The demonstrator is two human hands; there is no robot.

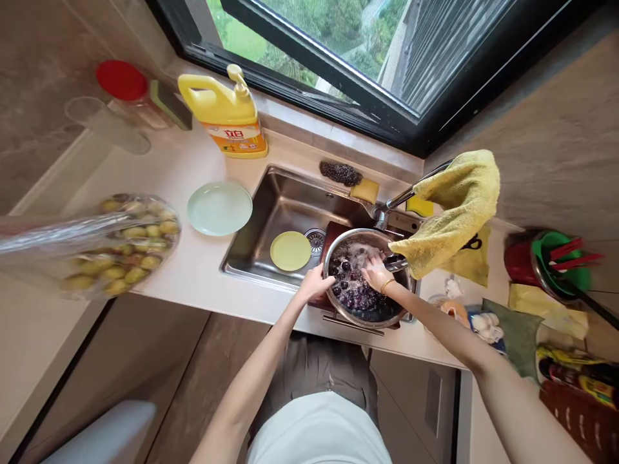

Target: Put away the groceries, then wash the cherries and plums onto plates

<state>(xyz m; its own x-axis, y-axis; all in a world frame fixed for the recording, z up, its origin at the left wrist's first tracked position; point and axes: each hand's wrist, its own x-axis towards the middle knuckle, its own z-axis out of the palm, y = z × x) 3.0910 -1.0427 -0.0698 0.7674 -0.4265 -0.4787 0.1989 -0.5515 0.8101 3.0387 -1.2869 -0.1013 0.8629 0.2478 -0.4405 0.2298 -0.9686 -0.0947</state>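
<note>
From the head view, my left hand (316, 283) pinches the near-left rim of a round, shiny steel bowl (358, 234), thumb over the edge, apparently to steady it. The dark, round grapes (358, 296) lie in its frothy water. My right hand (377, 272) dips among them, fingers loosely extended; the tips are lost in froth, so I cannot tell whether they hold any. A dark reddish-brown board (333, 235) underneath seems to prop the bowl over the rectangular steel sink (290, 206). The faucet draped with a yellow cloth (454, 206) crowds my right wrist; leftward, the basin has open room around a yellow-green round plate (291, 251).
</note>
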